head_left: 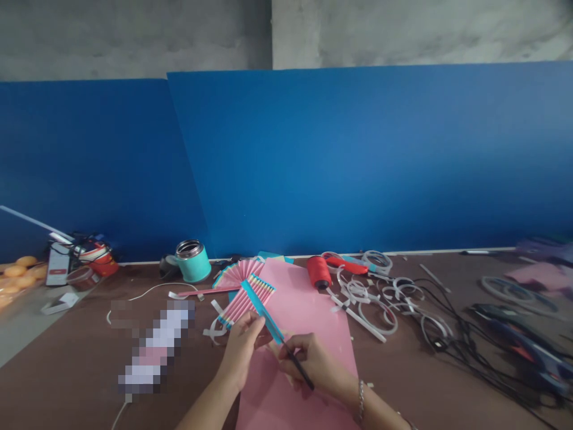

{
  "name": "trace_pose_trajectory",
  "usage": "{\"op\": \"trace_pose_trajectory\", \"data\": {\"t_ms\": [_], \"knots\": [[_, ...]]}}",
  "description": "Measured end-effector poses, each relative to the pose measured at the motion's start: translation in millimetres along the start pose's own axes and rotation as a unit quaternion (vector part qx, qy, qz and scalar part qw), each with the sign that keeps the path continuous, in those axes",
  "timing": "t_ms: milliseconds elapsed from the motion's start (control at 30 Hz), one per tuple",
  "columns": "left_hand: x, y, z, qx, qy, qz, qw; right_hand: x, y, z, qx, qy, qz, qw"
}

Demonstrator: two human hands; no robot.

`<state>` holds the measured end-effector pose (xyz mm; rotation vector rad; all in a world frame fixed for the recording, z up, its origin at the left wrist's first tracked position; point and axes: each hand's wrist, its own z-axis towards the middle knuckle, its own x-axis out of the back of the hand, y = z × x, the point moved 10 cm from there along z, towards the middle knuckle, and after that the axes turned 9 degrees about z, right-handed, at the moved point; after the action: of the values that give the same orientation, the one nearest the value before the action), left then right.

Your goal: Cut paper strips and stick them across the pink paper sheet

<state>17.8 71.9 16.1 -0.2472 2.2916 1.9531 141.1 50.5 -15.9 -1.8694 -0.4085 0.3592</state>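
Observation:
Near the middle, my left hand (246, 340) pinches a narrow blue strip (258, 303) that slants down to the right. My right hand (304, 358) is closed round a slim dark tool (296, 365), whose upper end meets the lower end of the strip. What the tool is cannot be made out. Both hands are over a long pink sheet (313, 310). Behind my left hand lies a pleated pink piece (237, 304) with blue edges, and a pink fan-shaped piece (239, 273) is just beyond it.
A red thread spool (319, 272) stands behind the sheet, near a red-handled tool (347, 263). White strip coils (380, 316) and black cables spread to the right. A turquoise cup (192, 261) stands back left, before the blue partition (335, 161). A pixelated object (156, 352) lies left.

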Motion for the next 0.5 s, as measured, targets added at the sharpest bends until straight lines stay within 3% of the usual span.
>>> {"op": "trace_pose_trajectory", "data": {"t_ms": [500], "knots": [[0.1,0.0,-0.1,0.0,0.001,0.008,1.0,0.4,4.2,5.6,0.022,0.007,0.006,1.0]]}}
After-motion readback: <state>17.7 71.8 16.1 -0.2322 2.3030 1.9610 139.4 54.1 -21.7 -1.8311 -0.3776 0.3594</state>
